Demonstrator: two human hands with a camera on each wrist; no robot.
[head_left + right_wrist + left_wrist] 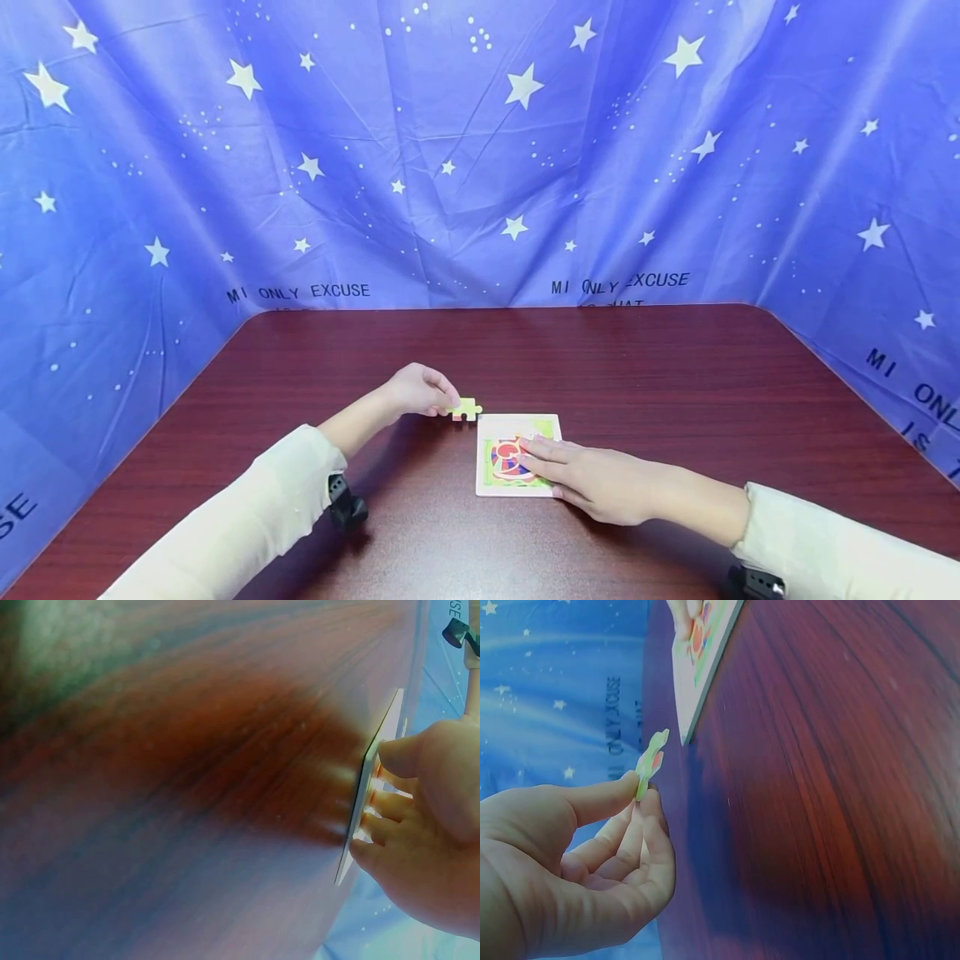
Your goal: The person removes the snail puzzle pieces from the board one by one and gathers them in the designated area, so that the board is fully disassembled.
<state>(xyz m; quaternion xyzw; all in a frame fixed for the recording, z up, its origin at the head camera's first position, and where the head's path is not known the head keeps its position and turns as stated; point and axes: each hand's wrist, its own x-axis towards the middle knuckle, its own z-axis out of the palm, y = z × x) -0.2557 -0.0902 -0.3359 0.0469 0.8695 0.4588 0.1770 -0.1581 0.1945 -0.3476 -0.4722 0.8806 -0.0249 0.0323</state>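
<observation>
We're counting two hands (422, 390) (611, 483), one puzzle board (502, 460), one loose piece (466, 408) at its 10 o'clock, two wrist gadgets (345, 503) (752, 582), one table (637, 367).

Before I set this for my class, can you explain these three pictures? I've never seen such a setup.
There is no machine, only a person's bare hands. The wide picture comes from a head camera; the other two from a small black camera on each wrist. The left hand pinches a yellow-green jigsaw piece. The right hand rests on a white-bordered, square board with a colourful picture, lying on a dark red, wood-grained table. Behind hangs a starry blue cloth.
</observation>
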